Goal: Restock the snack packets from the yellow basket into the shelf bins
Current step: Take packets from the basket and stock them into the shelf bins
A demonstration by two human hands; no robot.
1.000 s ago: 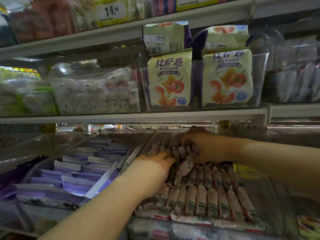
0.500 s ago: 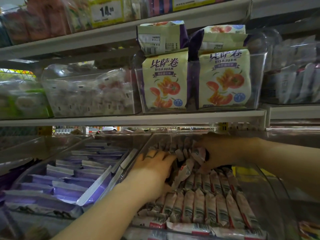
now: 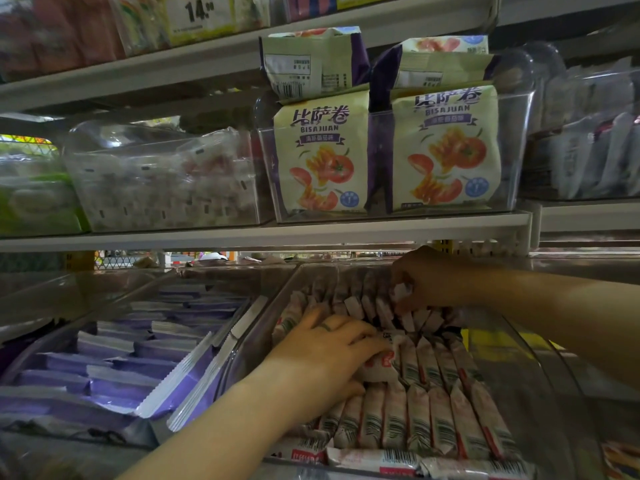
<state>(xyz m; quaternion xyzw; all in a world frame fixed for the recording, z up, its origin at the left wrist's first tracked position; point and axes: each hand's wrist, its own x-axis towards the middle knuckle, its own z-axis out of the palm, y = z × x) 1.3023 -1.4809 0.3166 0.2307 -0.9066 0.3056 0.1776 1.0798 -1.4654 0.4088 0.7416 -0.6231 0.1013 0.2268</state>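
Note:
A clear shelf bin (image 3: 540, 386) on the lower shelf holds rows of small pink-and-white snack packets (image 3: 429, 417) standing side by side. My left hand (image 3: 329, 355) reaches in from the lower left. Its fingers lie over a crosswise packet (image 3: 381, 367) in the middle row, with the thumb tucked under it. My right hand (image 3: 429, 282) comes in from the right at the bin's back. Its curled fingers hold the tops of the back-row packets (image 3: 353, 301). The yellow basket is not clearly in view.
A neighbouring clear bin (image 3: 207, 282) of purple packets (image 3: 104, 362) sits to the left. The shelf above (image 3: 263, 233) hangs low over my hands and carries bins of Bisajuan bags (image 3: 446, 150) and pale wrapped snacks (image 3: 162, 181). A yellow patch (image 3: 498, 344) shows through the bin's right wall.
My right hand slid to the right along the back row while holding packets. My left hand shifted right onto the crosswise packet in the middle row.

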